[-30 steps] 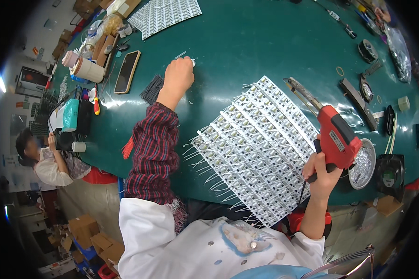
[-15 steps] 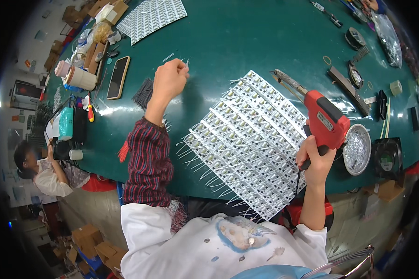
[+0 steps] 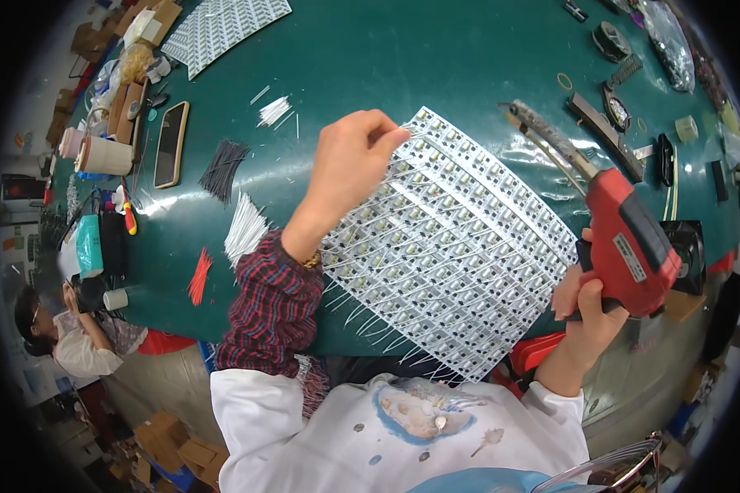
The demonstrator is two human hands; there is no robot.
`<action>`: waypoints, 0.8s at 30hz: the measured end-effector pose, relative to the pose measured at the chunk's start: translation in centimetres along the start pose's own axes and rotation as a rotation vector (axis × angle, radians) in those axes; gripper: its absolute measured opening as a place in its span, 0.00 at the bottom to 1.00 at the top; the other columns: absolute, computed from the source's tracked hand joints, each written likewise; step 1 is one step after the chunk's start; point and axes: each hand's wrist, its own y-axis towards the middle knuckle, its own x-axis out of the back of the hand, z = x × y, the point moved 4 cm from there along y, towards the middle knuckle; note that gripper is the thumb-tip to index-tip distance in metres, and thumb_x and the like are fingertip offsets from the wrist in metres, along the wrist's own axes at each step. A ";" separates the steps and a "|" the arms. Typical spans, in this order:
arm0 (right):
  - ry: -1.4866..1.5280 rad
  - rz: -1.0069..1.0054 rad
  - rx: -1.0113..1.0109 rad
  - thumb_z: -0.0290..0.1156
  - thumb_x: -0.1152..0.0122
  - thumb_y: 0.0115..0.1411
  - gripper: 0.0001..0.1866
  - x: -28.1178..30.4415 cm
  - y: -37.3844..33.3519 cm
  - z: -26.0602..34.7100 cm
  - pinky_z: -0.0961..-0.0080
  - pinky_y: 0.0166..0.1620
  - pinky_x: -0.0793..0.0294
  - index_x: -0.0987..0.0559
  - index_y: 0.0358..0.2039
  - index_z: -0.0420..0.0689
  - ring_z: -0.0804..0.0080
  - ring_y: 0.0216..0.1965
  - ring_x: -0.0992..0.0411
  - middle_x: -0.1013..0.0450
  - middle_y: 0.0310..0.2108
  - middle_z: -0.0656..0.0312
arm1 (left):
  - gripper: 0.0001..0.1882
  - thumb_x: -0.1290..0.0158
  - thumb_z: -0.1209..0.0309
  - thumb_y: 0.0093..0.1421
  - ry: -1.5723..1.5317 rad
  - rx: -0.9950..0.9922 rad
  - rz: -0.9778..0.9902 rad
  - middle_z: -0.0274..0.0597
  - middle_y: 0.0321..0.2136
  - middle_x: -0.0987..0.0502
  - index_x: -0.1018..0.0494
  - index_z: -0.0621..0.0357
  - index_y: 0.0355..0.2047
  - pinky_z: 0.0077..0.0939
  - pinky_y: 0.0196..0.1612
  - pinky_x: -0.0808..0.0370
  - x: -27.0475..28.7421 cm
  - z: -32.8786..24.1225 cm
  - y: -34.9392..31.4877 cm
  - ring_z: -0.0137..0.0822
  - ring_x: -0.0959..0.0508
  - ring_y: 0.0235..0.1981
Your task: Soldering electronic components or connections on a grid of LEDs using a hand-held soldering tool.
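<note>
A white circuit board panel (image 3: 469, 238) lies at an angle before me, with rows of small components and many thin white wires sticking out past its lower left edge. My left hand (image 3: 355, 160) is closed in a pinch over the panel's upper left edge. What shows at its fingertips looks like a short white wire, mostly hidden by the fingers. In my right hand (image 3: 592, 316) is a red and black soldering gun (image 3: 629, 238). Its metal tip points up and away, above the green table beyond the panel's right corner.
Left of the panel lie bundles of white wires (image 3: 245, 230), black wires (image 3: 224, 170) and red wires (image 3: 199, 277). Short white pieces (image 3: 274, 111) are scattered farther off. A phone (image 3: 171, 144) lies at left. More panels (image 3: 222, 33) rest far left. A person (image 3: 82, 329) sits at left.
My left hand has come from the short white pieces, right to the panel's upper left edge. My right hand has moved the soldering gun to the right and slightly nearer.
</note>
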 end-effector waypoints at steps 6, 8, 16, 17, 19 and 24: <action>0.043 0.047 -0.233 0.29 0.42 0.57 0.10 -1.4 1.1 -2.8 0.84 0.14 0.43 0.32 0.31 0.36 0.80 0.10 0.38 0.37 0.11 0.65 | 0.10 0.45 0.68 0.53 0.157 -0.084 -0.044 0.44 0.22 0.28 0.27 0.64 0.24 0.28 0.27 0.33 -3.3 0.7 0.6 0.38 0.28 0.23; 0.095 0.075 -0.260 0.30 0.42 0.57 0.11 -1.7 1.4 -4.0 0.84 0.13 0.43 0.32 0.31 0.36 0.79 0.10 0.38 0.36 0.11 0.65 | 0.11 0.45 0.67 0.54 0.124 -0.061 -0.038 0.43 0.20 0.27 0.27 0.65 0.24 0.27 0.25 0.33 -3.7 1.7 0.9 0.35 0.29 0.20; 0.136 0.116 -0.311 0.34 0.42 0.57 0.15 -2.2 1.2 -5.9 0.82 0.14 0.43 0.33 0.31 0.35 0.77 0.10 0.38 0.36 0.12 0.63 | 0.13 0.44 0.66 0.54 -0.077 0.166 0.057 0.31 0.14 0.31 0.26 0.66 0.24 0.18 0.20 0.40 -3.4 3.4 2.1 0.20 0.36 0.17; 0.140 0.126 -0.317 0.35 0.42 0.57 0.16 -2.2 1.2 -6.0 0.82 0.14 0.43 0.33 0.31 0.34 0.77 0.10 0.38 0.36 0.12 0.62 | 0.13 0.43 0.66 0.54 -0.090 0.181 0.063 0.30 0.13 0.32 0.26 0.66 0.23 0.17 0.19 0.41 -3.4 3.6 2.3 0.19 0.37 0.17; 0.149 0.145 -0.332 0.36 0.42 0.57 0.17 -2.3 1.3 -6.0 0.81 0.14 0.43 0.34 0.31 0.34 0.77 0.10 0.38 0.36 0.12 0.62 | 0.12 0.44 0.66 0.52 -0.077 0.226 0.076 0.37 0.15 0.28 0.27 0.64 0.22 0.24 0.21 0.36 -3.4 3.4 2.2 0.29 0.31 0.17; 0.160 0.126 -0.337 0.36 0.41 0.57 0.17 -2.5 1.3 -6.0 0.81 0.15 0.42 0.34 0.30 0.34 0.76 0.11 0.38 0.37 0.12 0.61 | 0.11 0.43 0.67 0.51 -0.012 0.190 0.031 0.37 0.15 0.29 0.27 0.64 0.21 0.24 0.21 0.37 -3.7 3.1 1.8 0.29 0.31 0.17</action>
